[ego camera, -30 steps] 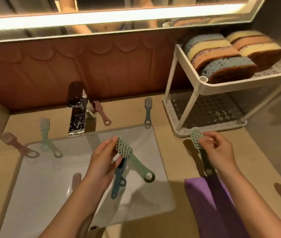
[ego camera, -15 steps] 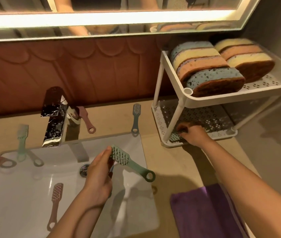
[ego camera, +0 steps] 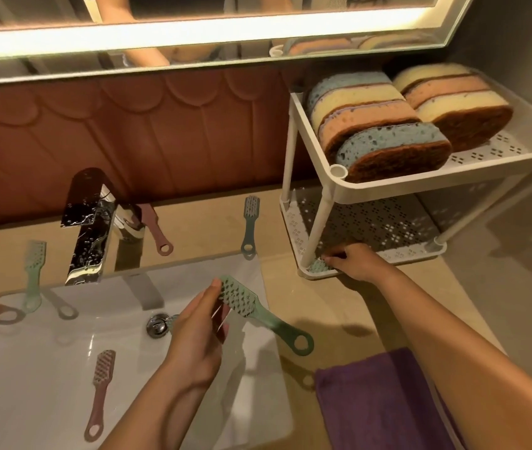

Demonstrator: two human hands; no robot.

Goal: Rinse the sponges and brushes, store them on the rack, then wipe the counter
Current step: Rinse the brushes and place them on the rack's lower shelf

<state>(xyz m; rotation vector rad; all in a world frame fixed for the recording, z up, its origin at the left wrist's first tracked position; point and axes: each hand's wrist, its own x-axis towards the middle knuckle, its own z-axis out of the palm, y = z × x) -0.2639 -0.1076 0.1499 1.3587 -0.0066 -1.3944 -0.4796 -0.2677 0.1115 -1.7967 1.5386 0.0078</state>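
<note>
Green silicone is what I have in both hands. My left hand (ego camera: 198, 332) pinches the head of a green brush (ego camera: 259, 311) over the white sink (ego camera: 31, 394), its ringed handle sticking out to the right past my fingers. My right hand (ego camera: 357, 261) is curled at the front corner of the rack's lower tray (ego camera: 384, 222), fingertips on a second green brush head (ego camera: 318, 265); I cannot tell whether they grip it. Sponges (ego camera: 378, 125) fill the top shelf.

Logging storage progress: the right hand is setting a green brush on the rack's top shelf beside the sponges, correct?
Not quite. The head view shows the right hand setting the green plastic brush on the white perforated rack's bottom shelf; the stacked sponges sit above.
</note>
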